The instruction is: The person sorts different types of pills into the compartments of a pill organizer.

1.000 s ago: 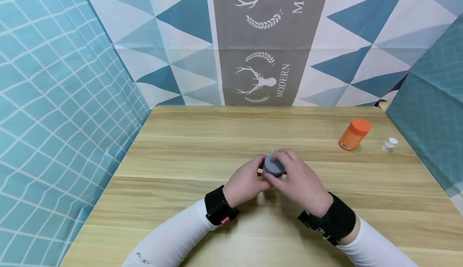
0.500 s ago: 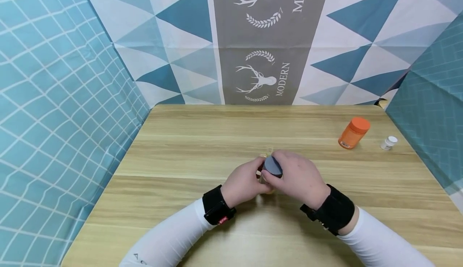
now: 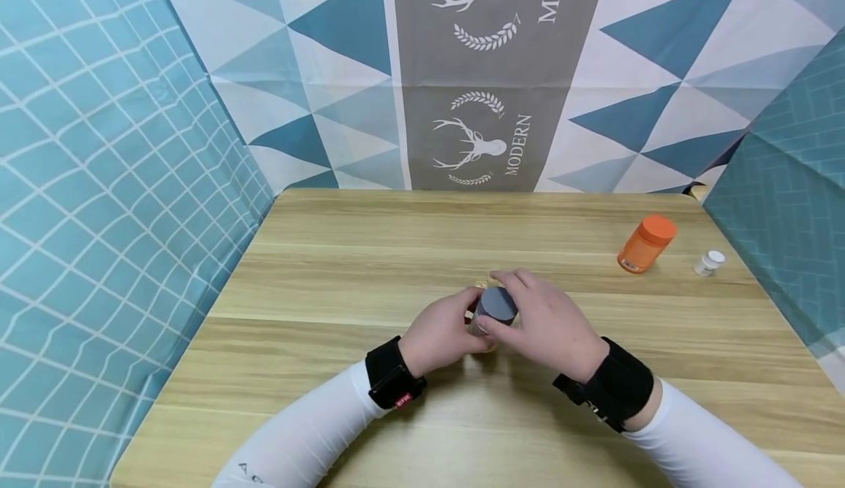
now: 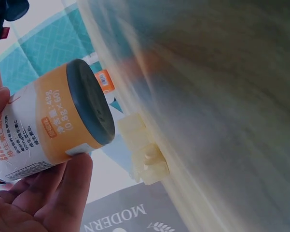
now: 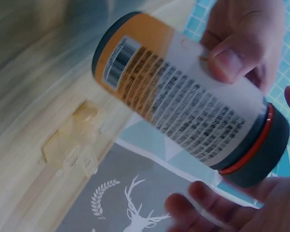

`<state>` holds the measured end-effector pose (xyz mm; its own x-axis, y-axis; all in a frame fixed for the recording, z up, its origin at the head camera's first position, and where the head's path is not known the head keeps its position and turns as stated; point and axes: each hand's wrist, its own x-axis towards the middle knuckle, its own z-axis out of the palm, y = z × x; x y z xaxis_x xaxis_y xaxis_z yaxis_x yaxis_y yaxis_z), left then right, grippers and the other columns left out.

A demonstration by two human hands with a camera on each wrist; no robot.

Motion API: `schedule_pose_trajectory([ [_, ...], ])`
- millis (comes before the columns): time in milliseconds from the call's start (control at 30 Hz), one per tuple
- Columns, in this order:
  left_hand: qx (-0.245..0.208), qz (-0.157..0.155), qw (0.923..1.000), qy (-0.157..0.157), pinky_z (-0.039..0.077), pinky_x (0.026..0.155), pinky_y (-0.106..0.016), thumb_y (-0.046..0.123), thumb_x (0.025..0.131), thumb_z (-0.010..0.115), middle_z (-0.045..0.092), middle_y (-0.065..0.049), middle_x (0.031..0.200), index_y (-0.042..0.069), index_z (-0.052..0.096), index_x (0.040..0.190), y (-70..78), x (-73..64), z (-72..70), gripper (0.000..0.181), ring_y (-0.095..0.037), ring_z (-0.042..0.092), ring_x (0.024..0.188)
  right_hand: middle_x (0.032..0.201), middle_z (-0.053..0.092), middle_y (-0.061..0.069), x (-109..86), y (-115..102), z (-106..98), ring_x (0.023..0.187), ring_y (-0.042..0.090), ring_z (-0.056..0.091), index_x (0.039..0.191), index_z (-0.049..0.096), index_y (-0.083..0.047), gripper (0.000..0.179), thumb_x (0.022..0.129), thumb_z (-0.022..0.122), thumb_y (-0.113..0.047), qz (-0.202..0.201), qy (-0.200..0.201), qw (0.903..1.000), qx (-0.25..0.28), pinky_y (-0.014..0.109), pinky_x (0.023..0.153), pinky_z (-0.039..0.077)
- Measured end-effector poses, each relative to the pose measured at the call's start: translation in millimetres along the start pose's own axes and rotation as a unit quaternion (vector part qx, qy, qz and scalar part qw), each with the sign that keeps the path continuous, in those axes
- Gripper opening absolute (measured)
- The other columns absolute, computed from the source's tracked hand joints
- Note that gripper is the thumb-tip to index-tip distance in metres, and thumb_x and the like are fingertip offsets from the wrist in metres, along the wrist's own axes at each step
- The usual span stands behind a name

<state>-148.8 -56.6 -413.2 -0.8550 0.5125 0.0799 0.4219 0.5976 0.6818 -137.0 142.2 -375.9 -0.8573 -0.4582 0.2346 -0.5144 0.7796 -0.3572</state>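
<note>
A supplement bottle [image 5: 183,92] with an orange-and-white label and dark base is held tilted above the table. My left hand [image 3: 441,332] grips its body, with the thumb on one side and fingers on the other in the left wrist view. The dark grey cap [image 3: 498,304] has a red ring below it and is on the bottle. My right hand [image 3: 548,323] surrounds the cap with spread fingers; in the right wrist view its fingertips [image 5: 176,203] stand off the cap. Below lies a small translucent plastic box [image 5: 70,145] with raised flaps, mostly hidden in the head view.
An orange bottle [image 3: 647,244] with an orange lid stands at the back right of the wooden table [image 3: 343,268]. To its right is a small white bottle [image 3: 709,263]. Patterned cloths [image 3: 330,70] hang behind the table and along both sides.
My right hand turned over the cap, covering more of it half a second ago, and has now turned back with its fingers spread. My left hand keeps hold of the bottle.
</note>
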Motion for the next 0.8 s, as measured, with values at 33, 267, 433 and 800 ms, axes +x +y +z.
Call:
schedule_pose_trajectory([
  [33,0.009,0.0,1.0,0.001,0.05,0.072,-0.022,0.035,0.082,0.079,0.063,0.014,0.099,0.022,0.057,0.121,0.5,0.0,0.0,0.046,-0.002,0.06,0.085,0.111,0.062,0.003,1.0,-0.6,0.8,0.089,0.019,0.059,0.125,0.061,-0.012,0.067,0.089,0.055,-0.068,0.018,-0.003,0.9998,-0.002,0.034,0.071,0.049],
  [267,0.032,0.001,0.9995,-0.004,0.05,0.071,-0.021,0.034,0.083,0.078,0.064,0.011,0.1,0.019,0.056,0.121,1.8,-0.3,2.9,0.047,-0.004,0.062,0.085,0.085,0.055,-0.007,3.4,-1.4,2.0,0.067,0.009,0.049,0.107,0.064,-0.014,0.042,0.088,0.064,-0.052,0.005,-0.011,0.9998,-0.019,0.026,0.057,0.04],
  [433,0.006,-0.009,0.9999,-0.003,0.051,0.086,-0.024,0.032,0.084,0.077,0.063,0.004,0.121,0.014,0.047,0.14,1.5,-0.4,4.9,0.066,-0.006,0.062,0.103,0.11,0.058,0.0,1.8,1.3,-1.6,0.09,0.015,0.056,0.13,0.061,-0.014,0.054,0.078,0.067,-0.027,-0.108,0.019,0.9938,-0.016,0.034,0.079,0.049],
  [800,-0.007,-0.013,0.9999,-0.006,0.049,0.074,-0.022,0.03,0.083,0.077,0.062,0.009,0.103,0.016,0.053,0.124,3.4,4.9,6.6,0.05,-0.005,0.059,0.084,0.093,0.062,-0.002,2.7,-2.3,3.6,0.077,0.014,0.056,0.107,0.062,-0.013,0.055,0.086,0.065,-0.064,-0.013,0.023,0.9992,-0.029,0.032,0.066,0.047],
])
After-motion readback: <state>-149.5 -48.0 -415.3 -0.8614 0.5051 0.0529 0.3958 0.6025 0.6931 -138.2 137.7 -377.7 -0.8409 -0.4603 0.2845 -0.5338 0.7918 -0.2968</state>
